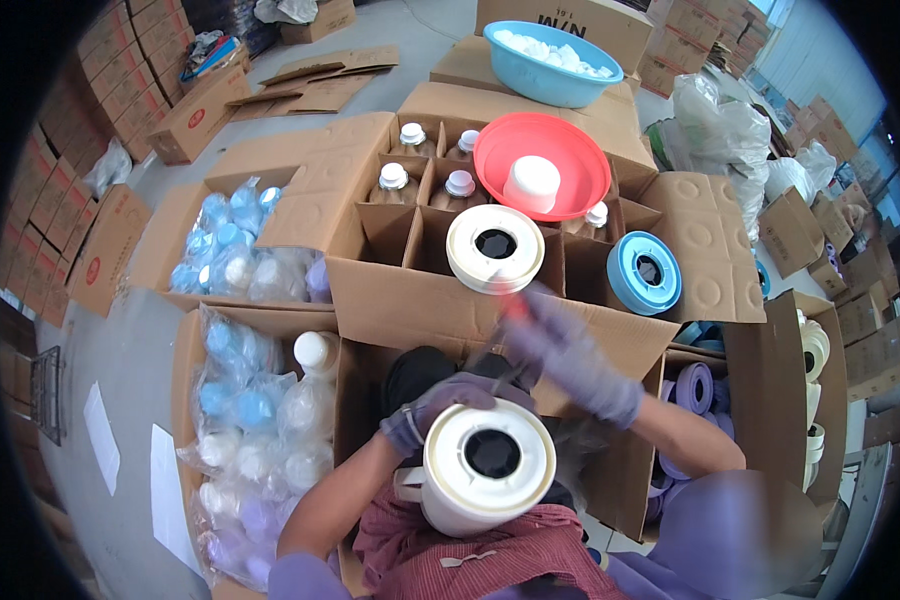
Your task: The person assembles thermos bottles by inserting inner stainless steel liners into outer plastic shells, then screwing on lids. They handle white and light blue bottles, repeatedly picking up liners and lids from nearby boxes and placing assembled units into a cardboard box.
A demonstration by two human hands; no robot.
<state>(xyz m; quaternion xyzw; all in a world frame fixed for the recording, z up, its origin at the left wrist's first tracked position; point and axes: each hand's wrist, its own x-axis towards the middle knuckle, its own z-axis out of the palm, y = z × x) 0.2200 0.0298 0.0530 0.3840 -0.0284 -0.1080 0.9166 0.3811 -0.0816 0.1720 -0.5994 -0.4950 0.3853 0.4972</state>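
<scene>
White jug (pixel 470 495) is resting against the person's red apron (pixel 410 545), its round opening facing up toward my camera. I'm seeing the gloved left hand (pixel 448 402) lying partly bent at its far rim, but I cannot tell what it is gripping; the blurred right hand (pixel 562 350) is holding a red object (pixel 515 306) in curled fingers beside the open carton (pixel 400 293).

Grey floor (pixel 135 365), stacked brown cartons (pixel 120 75) at left, flattened cardboard (pixel 335 75), pale-blue wall (pixel 820 55) at upper right
</scene>
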